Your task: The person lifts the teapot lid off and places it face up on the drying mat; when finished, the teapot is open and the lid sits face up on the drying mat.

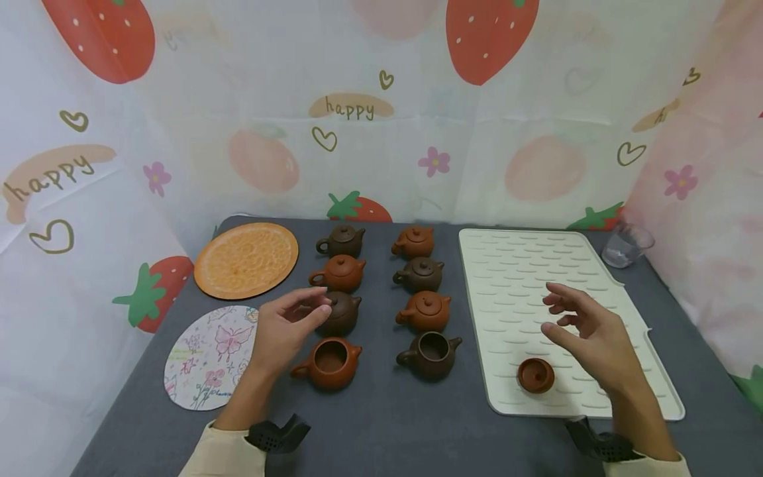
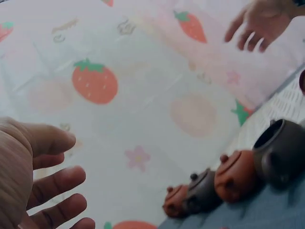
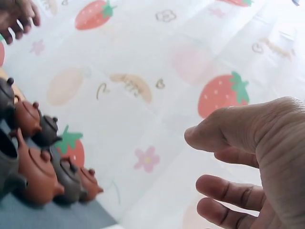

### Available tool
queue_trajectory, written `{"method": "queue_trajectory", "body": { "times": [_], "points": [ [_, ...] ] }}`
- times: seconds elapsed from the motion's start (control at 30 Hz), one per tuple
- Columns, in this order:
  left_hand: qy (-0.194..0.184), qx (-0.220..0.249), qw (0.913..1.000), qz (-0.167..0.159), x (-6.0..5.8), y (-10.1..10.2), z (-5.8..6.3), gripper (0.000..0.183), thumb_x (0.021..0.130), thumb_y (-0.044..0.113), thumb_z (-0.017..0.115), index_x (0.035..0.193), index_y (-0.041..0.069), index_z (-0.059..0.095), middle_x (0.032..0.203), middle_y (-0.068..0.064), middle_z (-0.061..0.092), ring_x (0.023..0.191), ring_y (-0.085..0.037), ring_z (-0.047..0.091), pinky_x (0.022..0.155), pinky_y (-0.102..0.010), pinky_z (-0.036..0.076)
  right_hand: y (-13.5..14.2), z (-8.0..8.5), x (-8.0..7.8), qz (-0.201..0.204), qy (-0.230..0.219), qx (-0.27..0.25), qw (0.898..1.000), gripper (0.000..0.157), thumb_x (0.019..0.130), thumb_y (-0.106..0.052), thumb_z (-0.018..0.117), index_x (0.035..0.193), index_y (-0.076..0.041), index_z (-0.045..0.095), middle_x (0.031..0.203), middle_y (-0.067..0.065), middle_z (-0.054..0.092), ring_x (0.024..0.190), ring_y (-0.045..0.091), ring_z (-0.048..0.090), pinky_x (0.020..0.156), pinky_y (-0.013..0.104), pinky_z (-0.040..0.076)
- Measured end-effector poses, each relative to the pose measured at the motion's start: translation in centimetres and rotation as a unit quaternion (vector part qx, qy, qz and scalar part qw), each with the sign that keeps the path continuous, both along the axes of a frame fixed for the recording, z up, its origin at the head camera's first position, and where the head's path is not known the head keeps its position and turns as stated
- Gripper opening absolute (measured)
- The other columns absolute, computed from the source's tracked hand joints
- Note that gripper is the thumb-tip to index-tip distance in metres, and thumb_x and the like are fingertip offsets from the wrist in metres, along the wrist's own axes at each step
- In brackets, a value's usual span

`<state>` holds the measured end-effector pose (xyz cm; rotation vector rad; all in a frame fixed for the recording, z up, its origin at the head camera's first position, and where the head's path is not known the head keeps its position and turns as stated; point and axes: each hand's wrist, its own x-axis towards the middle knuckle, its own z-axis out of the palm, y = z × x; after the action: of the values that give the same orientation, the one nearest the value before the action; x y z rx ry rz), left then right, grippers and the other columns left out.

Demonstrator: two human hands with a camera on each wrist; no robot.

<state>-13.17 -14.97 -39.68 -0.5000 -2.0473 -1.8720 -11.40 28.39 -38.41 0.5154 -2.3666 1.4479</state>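
Observation:
Two columns of small clay teapots stand on the grey cloth. My left hand (image 1: 286,328) hovers by the left column, fingers loosely bent with nothing between them, and overlaps a dark brown teapot (image 1: 342,317). Just nearer is a lidless red-brown teapot (image 1: 331,363); a lidless dark teapot (image 1: 433,356) fronts the right column. Over the white mat (image 1: 501,291) my right hand (image 1: 596,338) is raised, its relaxed fingers holding nothing. Below and left of it, a small round red-brown clay piece (image 1: 535,375) with a hollowed top lies on the mat.
Farther back, lidded teapots stand in both columns, among them a red-brown one (image 1: 428,311). At left lie an orange round mat (image 1: 246,260) and a white round mat with butterfly drawings (image 1: 199,371). A clear glass (image 1: 628,245) stands at back right, near the printed curtain (image 1: 381,159).

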Motion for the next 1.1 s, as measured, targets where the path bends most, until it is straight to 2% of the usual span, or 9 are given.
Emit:
{"method": "queue_trajectory", "body": {
  "times": [0.07, 0.17, 0.27, 0.43, 0.57, 0.7, 0.93, 1.1],
  "points": [
    [-0.005, 0.001, 1.0000, -0.003, -0.4, 0.8, 0.6, 0.026, 0.084, -0.011, 0.067, 0.110, -0.010, 0.067, 0.094, -0.025, 0.066, 0.086, -0.021, 0.065, 0.076, -0.028, 0.052, -0.5, 0.5, -0.5, 0.009, 0.007, -0.003, 1.000, 0.058, 0.081, 0.013, 0.069, 0.136, -0.001, 0.053, 0.111, 0.008, 0.060, 0.100, 0.018, 0.054, 0.078, 0.021, 0.044],
    [-0.014, 0.013, 0.9997, -0.013, -1.2, 1.9, 0.6, 0.028, 0.086, -0.008, 0.068, 0.113, -0.008, 0.067, 0.099, -0.024, 0.066, 0.089, -0.023, 0.064, 0.078, -0.029, 0.052, -1.3, 1.0, -1.5, 0.029, 0.015, -0.014, 0.999, 0.057, 0.082, 0.014, 0.068, 0.135, 0.000, 0.054, 0.110, 0.009, 0.059, 0.099, 0.018, 0.054, 0.078, 0.021, 0.044],
    [-0.027, 0.026, 0.9991, -0.018, -2.5, 2.9, -0.2, 0.029, 0.086, -0.004, 0.070, 0.115, -0.005, 0.068, 0.100, -0.021, 0.067, 0.089, -0.023, 0.064, 0.078, -0.029, 0.052, -2.0, 1.3, -2.5, 0.048, 0.012, -0.028, 0.998, 0.055, 0.083, 0.014, 0.067, 0.134, 0.001, 0.054, 0.108, 0.011, 0.059, 0.098, 0.019, 0.055, 0.078, 0.021, 0.044],
    [-0.100, 0.036, 0.9942, -0.018, -4.0, 5.1, -0.6, 0.028, 0.087, 0.003, 0.072, 0.115, 0.002, 0.070, 0.097, -0.014, 0.068, 0.087, -0.024, 0.063, 0.075, -0.034, 0.052, -3.5, 1.4, -4.3, 0.061, -0.012, -0.032, 0.998, 0.050, 0.085, 0.008, 0.068, 0.133, 0.000, 0.056, 0.105, 0.011, 0.058, 0.094, 0.019, 0.056, 0.077, 0.023, 0.045],
    [-0.164, 0.036, 0.9857, -0.018, -4.8, 6.7, -1.1, 0.028, 0.088, 0.007, 0.072, 0.116, 0.005, 0.070, 0.097, -0.010, 0.067, 0.087, -0.023, 0.063, 0.075, -0.042, 0.052, -4.8, 1.0, -5.7, 0.075, -0.038, -0.016, 0.996, 0.047, 0.087, 0.001, 0.070, 0.132, -0.001, 0.057, 0.103, 0.011, 0.057, 0.090, 0.021, 0.055, 0.076, 0.024, 0.046],
    [-0.194, 0.022, 0.9804, -0.024, -5.4, 7.9, -1.7, 0.029, 0.087, 0.007, 0.072, 0.116, 0.005, 0.070, 0.096, -0.009, 0.067, 0.086, -0.021, 0.063, 0.076, -0.047, 0.051, -6.0, 0.2, -7.1, 0.098, -0.069, -0.012, 0.993, 0.043, 0.088, -0.003, 0.069, 0.130, -0.001, 0.058, 0.103, 0.017, 0.057, 0.089, 0.024, 0.054, 0.076, 0.028, 0.047],
    [-0.225, -0.018, 0.9739, -0.026, -6.0, 9.3, -2.4, 0.028, 0.086, 0.005, 0.073, 0.114, 0.005, 0.071, 0.094, -0.007, 0.066, 0.086, -0.021, 0.062, 0.068, -0.033, 0.047, -7.9, -0.9, -8.7, 0.124, -0.111, 0.011, 0.986, 0.042, 0.090, -0.005, 0.068, 0.131, -0.001, 0.058, 0.107, 0.017, 0.059, 0.092, 0.028, 0.055, 0.079, 0.040, 0.048],
    [-0.251, -0.038, 0.9668, -0.028, -6.4, 10.1, -3.1, 0.027, 0.086, 0.007, 0.073, 0.113, 0.006, 0.072, 0.095, -0.006, 0.065, 0.087, -0.022, 0.060, 0.071, -0.036, 0.047, -9.0, -2.0, -9.6, 0.134, -0.127, 0.036, 0.982, 0.039, 0.090, -0.010, 0.070, 0.127, -0.002, 0.061, 0.098, 0.012, 0.061, 0.086, 0.028, 0.056, 0.073, 0.038, 0.048]
  ]
}}
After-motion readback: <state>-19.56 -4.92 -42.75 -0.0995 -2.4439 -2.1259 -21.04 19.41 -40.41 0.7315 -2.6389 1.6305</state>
